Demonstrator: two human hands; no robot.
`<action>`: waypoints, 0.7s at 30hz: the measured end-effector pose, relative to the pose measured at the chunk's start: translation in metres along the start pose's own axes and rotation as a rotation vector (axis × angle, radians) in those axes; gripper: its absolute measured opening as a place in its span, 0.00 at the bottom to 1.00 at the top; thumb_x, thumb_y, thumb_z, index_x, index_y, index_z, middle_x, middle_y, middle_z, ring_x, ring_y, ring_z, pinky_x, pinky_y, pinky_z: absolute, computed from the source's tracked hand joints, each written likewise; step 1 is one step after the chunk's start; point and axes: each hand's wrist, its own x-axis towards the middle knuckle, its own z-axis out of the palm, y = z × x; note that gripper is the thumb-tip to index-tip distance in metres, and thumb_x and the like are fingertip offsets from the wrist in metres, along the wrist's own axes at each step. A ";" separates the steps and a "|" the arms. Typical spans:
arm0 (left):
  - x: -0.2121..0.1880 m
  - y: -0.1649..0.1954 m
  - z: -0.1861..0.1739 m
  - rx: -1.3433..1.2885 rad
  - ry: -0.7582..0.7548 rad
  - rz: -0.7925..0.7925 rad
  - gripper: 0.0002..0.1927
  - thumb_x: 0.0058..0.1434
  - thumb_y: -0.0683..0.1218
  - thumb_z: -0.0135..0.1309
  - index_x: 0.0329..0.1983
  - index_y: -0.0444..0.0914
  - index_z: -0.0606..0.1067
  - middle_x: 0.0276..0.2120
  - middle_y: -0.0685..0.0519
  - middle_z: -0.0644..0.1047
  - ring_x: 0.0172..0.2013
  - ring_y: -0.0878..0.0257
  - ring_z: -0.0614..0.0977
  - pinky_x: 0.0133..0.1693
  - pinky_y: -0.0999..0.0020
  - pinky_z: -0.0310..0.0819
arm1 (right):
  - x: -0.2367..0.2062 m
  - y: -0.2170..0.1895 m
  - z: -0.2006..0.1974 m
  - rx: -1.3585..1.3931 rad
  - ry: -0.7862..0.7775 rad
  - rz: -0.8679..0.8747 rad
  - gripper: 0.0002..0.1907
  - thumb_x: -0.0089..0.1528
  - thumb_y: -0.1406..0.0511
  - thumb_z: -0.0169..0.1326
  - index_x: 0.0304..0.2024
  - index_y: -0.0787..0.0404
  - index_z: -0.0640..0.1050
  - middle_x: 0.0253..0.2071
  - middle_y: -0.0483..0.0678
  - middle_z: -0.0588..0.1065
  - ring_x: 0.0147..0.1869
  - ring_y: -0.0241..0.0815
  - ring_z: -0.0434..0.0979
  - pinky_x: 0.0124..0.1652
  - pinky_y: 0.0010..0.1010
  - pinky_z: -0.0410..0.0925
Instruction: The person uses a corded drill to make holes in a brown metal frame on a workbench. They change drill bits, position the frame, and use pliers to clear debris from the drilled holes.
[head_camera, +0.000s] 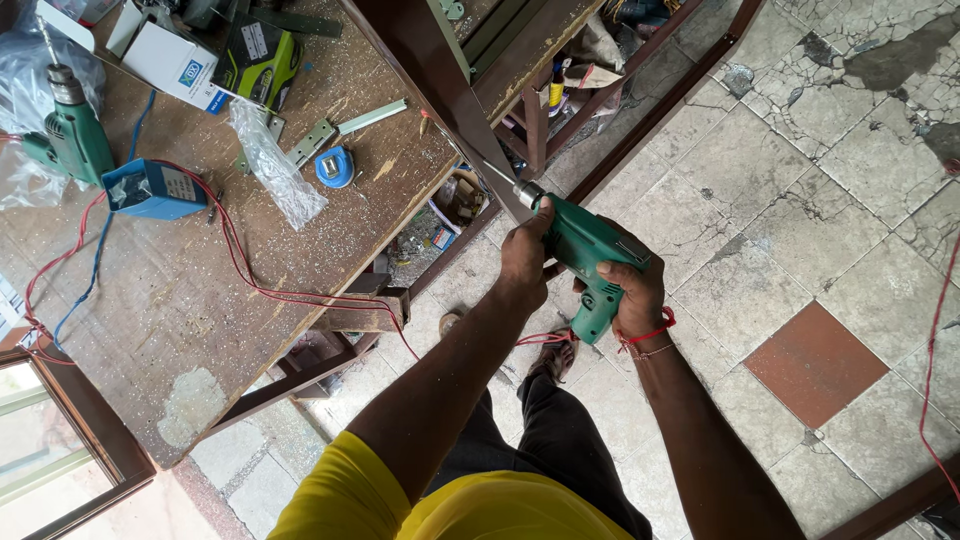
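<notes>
A green electric drill (585, 250) is held in both hands in front of me. My right hand (632, 292) grips its handle, with a red thread around the wrist. My left hand (524, 255) is closed around the front of the drill body just behind the chuck. The thin drill bit (497, 174) points up-left and meets the dark brown metal frame bar (430, 80) that slants across the view. A red cord (545, 338) runs from the drill's handle down toward my sandalled feet.
A worn wooden workbench (180, 330) on the left carries a second green drill (70, 125), a blue box (150, 188), a blue tape measure (334, 166), a plastic bag of parts (272, 165), metal hinges and red and blue wires. Cracked floor tiles (800, 200) lie to the right.
</notes>
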 end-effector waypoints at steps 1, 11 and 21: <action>0.001 0.000 0.000 -0.012 0.001 -0.003 0.32 0.61 0.66 0.54 0.52 0.35 0.75 0.45 0.46 0.77 0.49 0.53 0.77 0.51 0.51 0.69 | 0.000 0.000 0.000 0.000 0.009 0.001 0.34 0.54 0.64 0.61 0.61 0.77 0.71 0.42 0.61 0.79 0.34 0.47 0.82 0.32 0.35 0.78; 0.002 0.002 -0.003 -0.008 0.001 0.015 0.29 0.62 0.65 0.53 0.51 0.38 0.74 0.44 0.49 0.77 0.46 0.56 0.77 0.49 0.54 0.69 | -0.003 0.009 0.008 -0.001 0.020 -0.055 0.38 0.53 0.65 0.62 0.63 0.76 0.70 0.45 0.60 0.78 0.35 0.46 0.81 0.32 0.34 0.77; -0.002 0.005 -0.002 0.090 0.065 0.005 0.33 0.60 0.68 0.54 0.50 0.36 0.76 0.42 0.47 0.77 0.45 0.56 0.75 0.42 0.56 0.67 | -0.003 0.008 0.007 -0.014 0.045 -0.022 0.36 0.54 0.65 0.62 0.62 0.76 0.71 0.44 0.61 0.78 0.34 0.47 0.81 0.32 0.36 0.77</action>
